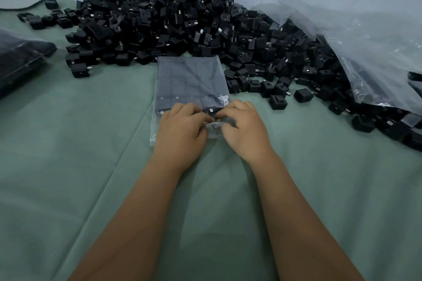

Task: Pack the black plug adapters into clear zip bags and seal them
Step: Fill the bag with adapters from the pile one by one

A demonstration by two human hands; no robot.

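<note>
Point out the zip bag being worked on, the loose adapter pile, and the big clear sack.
zip bag (190, 80), head view, on its filled middle.
adapter pile (159, 23), head view, on the heap's centre.
big clear sack (374, 52), head view, on its crumpled plastic.

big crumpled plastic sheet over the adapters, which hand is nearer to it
Right. The right hand lies on the side of the plastic sheet; the left hand is farther, beyond it.

The scene is dim and evenly lit, with a cool bluish-green cast over the green cloth (91, 166). Shadows are soft: a faint dark patch lies just under the left hand (180, 130) and right hand (244, 130). The pile of black adapters (173, 23) loses detail into near-solid black. The large plastic sack (356, 52) right of the pile shows pale glare. Fingers look slightly smeared; edges bow outward.
</note>
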